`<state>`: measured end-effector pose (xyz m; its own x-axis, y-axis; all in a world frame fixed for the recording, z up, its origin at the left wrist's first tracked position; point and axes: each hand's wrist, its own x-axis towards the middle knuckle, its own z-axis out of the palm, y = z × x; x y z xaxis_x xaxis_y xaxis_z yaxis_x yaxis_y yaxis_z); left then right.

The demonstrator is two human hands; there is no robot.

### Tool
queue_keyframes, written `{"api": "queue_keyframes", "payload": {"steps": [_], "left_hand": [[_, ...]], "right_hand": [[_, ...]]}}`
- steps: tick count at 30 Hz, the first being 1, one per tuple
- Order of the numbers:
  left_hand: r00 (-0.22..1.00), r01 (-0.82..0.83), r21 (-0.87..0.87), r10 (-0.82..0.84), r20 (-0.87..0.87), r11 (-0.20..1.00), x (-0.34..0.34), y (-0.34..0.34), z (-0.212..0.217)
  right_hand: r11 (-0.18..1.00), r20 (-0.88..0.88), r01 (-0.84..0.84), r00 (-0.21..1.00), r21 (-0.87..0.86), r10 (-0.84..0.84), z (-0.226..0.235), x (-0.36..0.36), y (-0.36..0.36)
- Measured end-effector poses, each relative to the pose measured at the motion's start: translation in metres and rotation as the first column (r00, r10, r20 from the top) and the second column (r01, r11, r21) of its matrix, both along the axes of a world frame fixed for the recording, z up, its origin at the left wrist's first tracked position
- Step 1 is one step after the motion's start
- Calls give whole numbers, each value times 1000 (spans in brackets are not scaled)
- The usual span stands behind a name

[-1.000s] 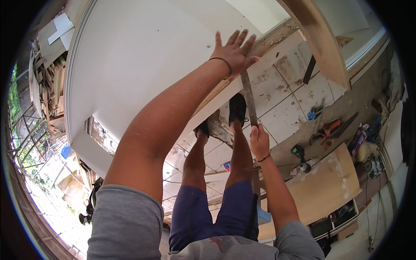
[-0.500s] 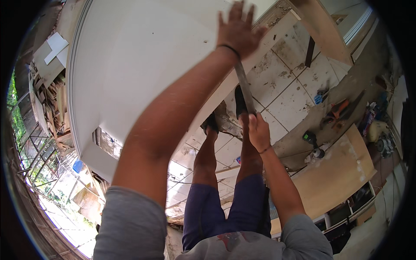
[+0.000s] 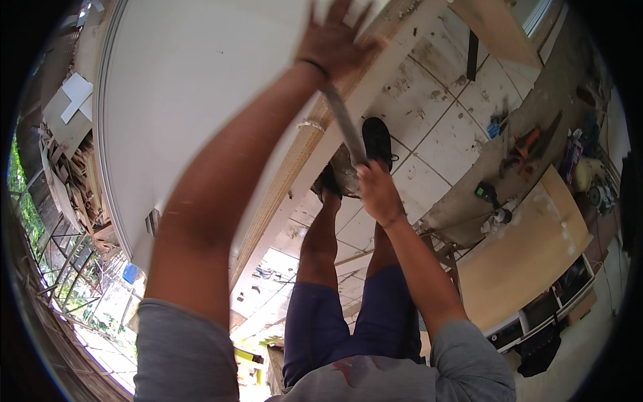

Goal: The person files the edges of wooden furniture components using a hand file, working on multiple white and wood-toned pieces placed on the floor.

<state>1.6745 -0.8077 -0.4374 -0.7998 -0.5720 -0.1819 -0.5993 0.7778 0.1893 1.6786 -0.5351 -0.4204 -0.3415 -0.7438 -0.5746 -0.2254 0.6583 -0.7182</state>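
My right hand [image 3: 380,195] is closed round the near end of a long, flat grey metal bar [image 3: 345,124] that looks like a file. The bar slants away to the upper left, over the raw edge [image 3: 295,161] of a large white panel [image 3: 201,87]. My left hand [image 3: 338,43] is over the bar's far end, fingers spread and slightly blurred. Its palm hides that end, and I cannot tell how firmly it presses. The panel stands tilted in front of my legs, its wood-coloured edge running diagonally from the upper right to the lower left.
At the right lie a green-and-black cordless drill [image 3: 492,201], an orange-handled hand saw [image 3: 529,144] and a blue object [image 3: 495,126]. A brown board [image 3: 522,248] is nearer me. Stained floor tiles [image 3: 429,127] surround my shoes. Scrap wood [image 3: 84,187] is piled at the far left.
Both hands and the bar have shifted left in view. The panel's raw edge now shows along much more of its length. My right hand stays closed on the bar, my left still spread.
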Motion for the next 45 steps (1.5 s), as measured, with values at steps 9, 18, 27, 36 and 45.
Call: {"api": "queue_keyframes", "payload": {"steps": [9, 18, 27, 36, 45], "left_hand": [[997, 64, -208, -70, -24, 976, 56, -12, -32], [950, 171, -5, -166, -263, 985, 39, 67, -12], [988, 94, -116, -107, -108, 989, 132, 2, -29], [956, 215, 40, -202, -214, 976, 91, 87, -23], [975, 181, -115, -193, -107, 977, 136, 23, -13]], "right_hand": [[999, 15, 37, 999, -8, -37, -26, 56, 1], [995, -58, 79, 995, -59, -82, 3, 51, 77], [997, -15, -19, 1000, 71, 21, -11, 93, 23], [997, 143, 63, 988, -37, -57, -10, 72, 106], [997, -55, -10, 998, -77, 6, -34, 140, 50]]}}
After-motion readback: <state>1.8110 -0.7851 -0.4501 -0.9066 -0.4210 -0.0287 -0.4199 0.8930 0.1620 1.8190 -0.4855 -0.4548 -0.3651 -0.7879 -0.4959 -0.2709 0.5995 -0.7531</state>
